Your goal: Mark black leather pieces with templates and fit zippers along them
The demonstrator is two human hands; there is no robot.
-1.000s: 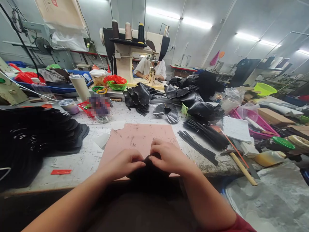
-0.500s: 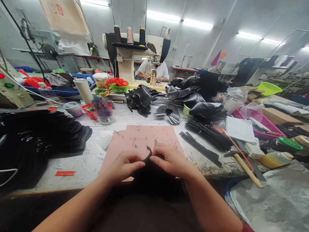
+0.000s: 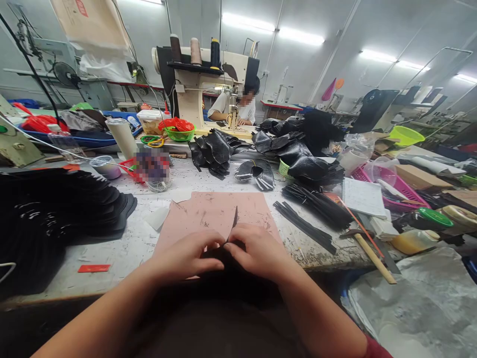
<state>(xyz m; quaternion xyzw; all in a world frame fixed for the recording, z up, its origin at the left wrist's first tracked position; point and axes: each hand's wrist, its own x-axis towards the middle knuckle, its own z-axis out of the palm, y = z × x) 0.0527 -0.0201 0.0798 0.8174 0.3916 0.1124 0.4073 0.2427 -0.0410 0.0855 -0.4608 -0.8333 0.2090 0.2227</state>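
Note:
Both my hands meet at the near edge of a pink work mat (image 3: 208,214). My left hand (image 3: 184,256) and my right hand (image 3: 257,251) are closed, pinching a black leather piece (image 3: 231,271) between them. A thin black strip (image 3: 234,219) pokes up from between my fingers over the mat. Most of the piece lies hidden under my hands and in my lap.
A tall stack of black cut pieces (image 3: 55,214) fills the left. Black strips (image 3: 303,226), a notepad (image 3: 363,199) and a hammer (image 3: 368,253) lie to the right. Heaps of black leather (image 3: 298,154) and a sewing machine (image 3: 201,84) stand behind, with another person (image 3: 238,107) seated there.
The thin black strip between my fingers has swung from a curl to pointing straight up. My hands stay together at the mat's near edge.

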